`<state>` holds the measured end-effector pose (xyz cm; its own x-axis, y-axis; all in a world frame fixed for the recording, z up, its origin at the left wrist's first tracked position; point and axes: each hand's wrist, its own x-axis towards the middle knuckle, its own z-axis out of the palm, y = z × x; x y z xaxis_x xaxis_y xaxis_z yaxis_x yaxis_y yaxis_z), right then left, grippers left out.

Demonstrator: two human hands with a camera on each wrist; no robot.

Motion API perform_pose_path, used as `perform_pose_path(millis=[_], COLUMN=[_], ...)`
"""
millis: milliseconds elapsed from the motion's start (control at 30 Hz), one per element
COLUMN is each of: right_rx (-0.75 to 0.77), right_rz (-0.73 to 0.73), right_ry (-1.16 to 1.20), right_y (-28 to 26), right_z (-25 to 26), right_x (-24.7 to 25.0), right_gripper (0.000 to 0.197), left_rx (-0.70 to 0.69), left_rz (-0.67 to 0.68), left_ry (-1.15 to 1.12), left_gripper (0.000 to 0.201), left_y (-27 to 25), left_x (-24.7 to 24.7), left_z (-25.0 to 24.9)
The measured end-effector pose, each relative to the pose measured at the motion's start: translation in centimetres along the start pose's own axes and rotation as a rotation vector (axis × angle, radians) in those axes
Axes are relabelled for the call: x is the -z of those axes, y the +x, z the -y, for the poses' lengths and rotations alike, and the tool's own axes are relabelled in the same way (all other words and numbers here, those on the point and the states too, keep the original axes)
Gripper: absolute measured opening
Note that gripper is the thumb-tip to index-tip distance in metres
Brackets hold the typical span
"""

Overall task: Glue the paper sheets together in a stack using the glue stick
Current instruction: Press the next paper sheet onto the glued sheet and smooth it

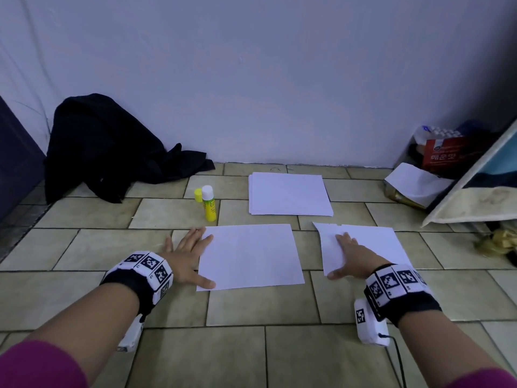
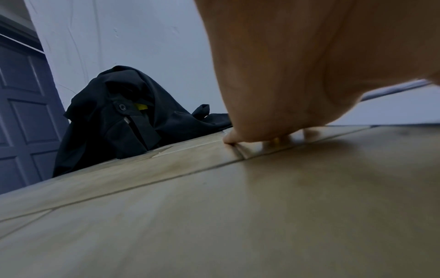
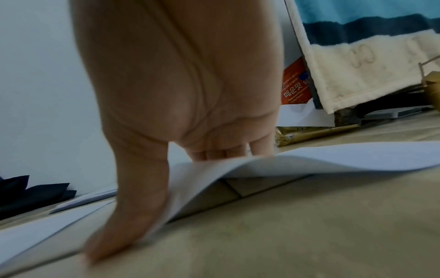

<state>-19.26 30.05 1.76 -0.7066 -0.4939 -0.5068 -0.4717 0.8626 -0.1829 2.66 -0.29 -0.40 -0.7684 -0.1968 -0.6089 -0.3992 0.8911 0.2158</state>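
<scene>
Both grips flat, clasping nothing: left hand (image 1: 187, 254) steadies flat white paper sheet (image 1: 251, 256) on tiled floor (image 1: 251, 357), right hand (image 1: 354, 256) presses buckled white sheet (image 1: 375, 239) beside it, probably for stacking; uncapped yellow glue stick (image 1: 209, 204) stands behind.

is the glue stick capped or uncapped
Uncapped: the glue stick stands upright with its white tip bare, and the yellow cap sits beside it on the floor.

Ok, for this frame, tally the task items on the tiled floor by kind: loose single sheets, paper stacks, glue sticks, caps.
Loose single sheets: 2, sheet under the left hand and sheet under the right hand
Paper stacks: 1, paper stack
Glue sticks: 1, glue stick, uncapped and upright
Caps: 1, yellow cap beside it
Total: 5
</scene>
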Motion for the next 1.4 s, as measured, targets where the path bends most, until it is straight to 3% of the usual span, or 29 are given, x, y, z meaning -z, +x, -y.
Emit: perform_pose_path(millis=[133,233,267,333,400,533,767,867,1000,1200,1300,1400], right_rx=[-0.012,-0.038,-0.037,-0.012,0.043,0.18,0.268,0.279,0.248,0.146,0.163,0.21], right_rz=[-0.055,-0.072,-0.085,-0.108,-0.098,-0.055,-0.042,-0.034,-0.03,-0.023,-0.042,-0.068], right_ry=[0.107,0.177,0.206,0.255,0.29,0.323,0.31,0.312,0.316,0.237,0.247,0.524], right_y=[-0.5,-0.7,-0.6,-0.4,-0.5,-1.2,-1.0,-0.7,0.4,1.2,0.7,-0.2], right_z=[-0.2,0.3,0.6,1.9,4.1,9.3,15.2,16.3,16.7,16.8,16.8,15.7], right_x=[0.6,0.7,0.6,0.4,0.1,-1.9,-4.4,-4.8,-5.6,-6.6,-6.4,-5.1], right_gripper=[0.08,0.069,0.067,0.065,0.066,0.07,0.066,0.067,0.069,0.067,0.059,0.053], left_rx=[0.032,0.055,0.046,0.004,-0.026,0.023,0.048,0.017,-0.014,-0.007,0.013,0.008], left_rz=[-0.01,-0.013,-0.018,-0.021,-0.002,-0.03,-0.033,-0.032,-0.027,-0.021,-0.032,0.0], left_ry=[0.007,0.048,0.063,0.084,0.089,0.049,0.028,0.025,0.045,0.038,0.045,0.067], left_gripper=[0.148,0.157,0.151,0.142,0.15,0.121,0.117,0.124,0.164,0.153,0.133,0.16], left_y=[-0.3,-0.4,-0.4,-0.4,0.1,0.8,0.6,0.8,1.3,1.3,1.2,1.2], left_x=[0.1,-0.1,-0.1,-0.1,-0.1,-0.9,-1.0,-1.1,-1.0,-1.0,-1.1,-1.0], left_z=[-0.4,-0.8,-1.2,-2.3,-3.3,-4.9,-5.1,-4.8,-4.4,-4.4,-4.6,-4.5])
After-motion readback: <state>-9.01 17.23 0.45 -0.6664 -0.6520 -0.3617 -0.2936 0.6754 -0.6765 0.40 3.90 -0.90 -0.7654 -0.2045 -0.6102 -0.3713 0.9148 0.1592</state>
